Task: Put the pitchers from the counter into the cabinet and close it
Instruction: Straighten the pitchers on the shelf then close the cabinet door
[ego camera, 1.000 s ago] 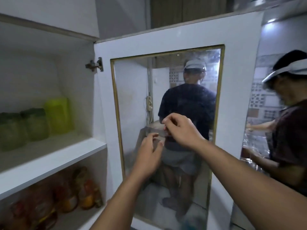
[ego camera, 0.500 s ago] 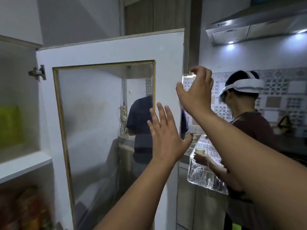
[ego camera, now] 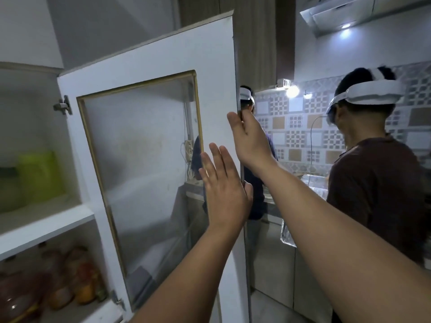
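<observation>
Home kitchen: patterned tile backsplash [ego camera: 300, 136], range hood [ego camera: 345, 10] with lamp, white glass-door cabinet [ego camera: 149, 66], shelves of jars [ego camera: 70, 283] and pitchers [ego camera: 39, 176].

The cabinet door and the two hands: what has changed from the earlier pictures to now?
The right hand has risen from the glass pane to the free edge of the cabinet door, fingers round it. The left hand has opened and lies flat by that edge. The door remains open, and the green pitchers remain on the shelf.

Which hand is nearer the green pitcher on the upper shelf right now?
Left. The left hand lies flat on the cabinet door's inner side, closer to the green pitcher. The right hand holds the door's far edge, farther away.
</observation>
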